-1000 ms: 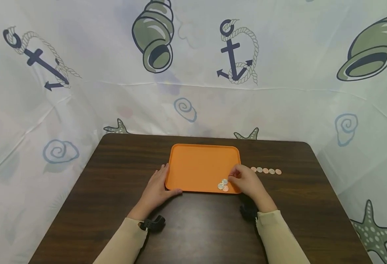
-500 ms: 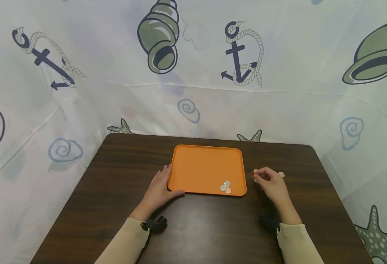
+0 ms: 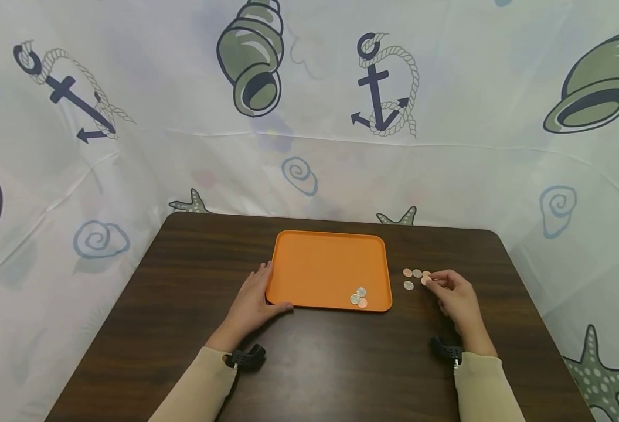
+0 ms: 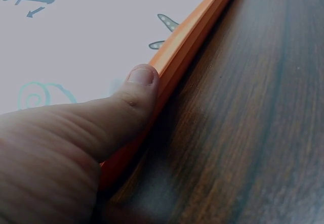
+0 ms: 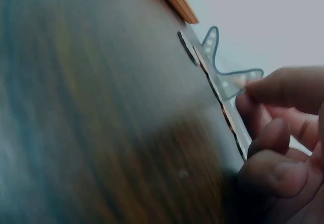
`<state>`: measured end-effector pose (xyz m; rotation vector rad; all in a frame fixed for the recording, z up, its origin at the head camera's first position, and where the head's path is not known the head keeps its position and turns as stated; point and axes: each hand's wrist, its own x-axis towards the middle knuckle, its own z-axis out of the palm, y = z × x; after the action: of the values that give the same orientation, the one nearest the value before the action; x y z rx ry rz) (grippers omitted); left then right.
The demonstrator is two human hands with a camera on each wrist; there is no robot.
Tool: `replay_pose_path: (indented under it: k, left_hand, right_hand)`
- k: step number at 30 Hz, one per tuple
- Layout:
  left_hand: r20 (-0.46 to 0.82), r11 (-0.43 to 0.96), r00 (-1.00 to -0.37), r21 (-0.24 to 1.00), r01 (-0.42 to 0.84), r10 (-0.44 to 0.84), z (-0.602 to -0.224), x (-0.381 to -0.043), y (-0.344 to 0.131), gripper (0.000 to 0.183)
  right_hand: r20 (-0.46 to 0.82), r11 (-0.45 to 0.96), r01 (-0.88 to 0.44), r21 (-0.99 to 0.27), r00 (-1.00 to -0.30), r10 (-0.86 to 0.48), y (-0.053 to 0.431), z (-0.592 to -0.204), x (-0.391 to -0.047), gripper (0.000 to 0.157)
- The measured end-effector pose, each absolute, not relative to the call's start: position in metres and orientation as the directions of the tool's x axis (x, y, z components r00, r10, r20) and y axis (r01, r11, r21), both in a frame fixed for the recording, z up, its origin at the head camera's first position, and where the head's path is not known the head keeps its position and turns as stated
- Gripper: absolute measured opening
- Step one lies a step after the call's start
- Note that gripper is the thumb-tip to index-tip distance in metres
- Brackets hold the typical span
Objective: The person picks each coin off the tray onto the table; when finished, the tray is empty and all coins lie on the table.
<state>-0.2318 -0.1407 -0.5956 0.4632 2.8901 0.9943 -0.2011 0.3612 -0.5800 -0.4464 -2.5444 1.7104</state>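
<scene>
My right hand (image 3: 456,296) pinches a copper-coloured coin (image 3: 426,281) between thumb and fingertips, right of the tray. Just beyond it, a row of coins (image 3: 417,273) lies on the table, its right end hidden behind the hand. A silver coin (image 3: 408,285) lies by itself in front of the row's left end. My left hand (image 3: 251,302) rests against the left front corner of the orange tray (image 3: 320,264), fingers straight along its side. In the left wrist view, the thumb (image 4: 136,90) presses the tray's front wall. Two silver coins (image 3: 361,291) and a copper-coloured coin (image 3: 363,303) lie clustered inside the tray.
A dark wood-grain table (image 3: 320,363) bears everything. Behind it hangs a white cloth (image 3: 336,176) printed with shells, anchors and starfish. Dark wrist cameras (image 3: 248,357) sit on both wrists.
My right hand has moved right from the tray's front right corner to the coin row, carrying the copper-coloured coin. The lone silver coin has come into view. My left hand stays at the tray.
</scene>
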Motion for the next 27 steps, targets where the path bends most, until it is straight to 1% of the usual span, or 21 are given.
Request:
replay_pose_path:
  k: [3,6,9,13,16,19,27]
  left_hand:
    - [0.046,0.751,-0.954,0.607,0.262,0.295,-0.5945,-0.2318,-0.1403,0.127]
    - [0.044,0.750,-0.954,0.608,0.262,0.297,-0.5936,-0.2316,-0.1399,0.127]
    - [0.045,0.748,-0.953,0.608,0.264,0.300,-0.5927,-0.2312,-0.1396,0.126]
    - [0.048,0.745,-0.953,0.612,0.264,0.298,-0.5931,-0.2309,-0.1396,0.126]
    - [0.052,0.741,-0.954,0.618,0.264,0.297,-0.5947,-0.2312,-0.1397,0.126]
    - [0.057,0.738,-0.954,0.620,0.266,0.295,-0.5964,-0.2314,-0.1400,0.126]
    - [0.065,0.735,-0.953,0.622,0.270,0.295,-0.5977,-0.2319,-0.1402,0.127]
  right_hand:
    - [-0.123,0.381,0.214,-0.899,-0.960,0.250,0.3610,-0.5809,-0.2029,0.047]
    - [-0.122,0.422,0.221,-0.879,-0.961,0.249,0.3603,-0.5810,-0.2042,0.045]
    - [-0.091,0.506,0.208,-0.837,-0.965,0.247,0.3588,-0.5814,-0.2054,0.040]
    - [-0.026,0.643,0.162,-0.748,-0.976,0.216,0.3564,-0.5820,-0.2068,0.033]
    - [-0.011,0.697,0.143,-0.703,-0.982,0.190,0.3551,-0.5818,-0.2075,0.030]
    - [-0.012,0.714,0.140,-0.686,-0.983,0.181,0.3543,-0.5818,-0.2081,0.029]
    - [0.001,0.711,0.117,-0.693,-0.986,0.164,0.3524,-0.5821,-0.2093,0.024]
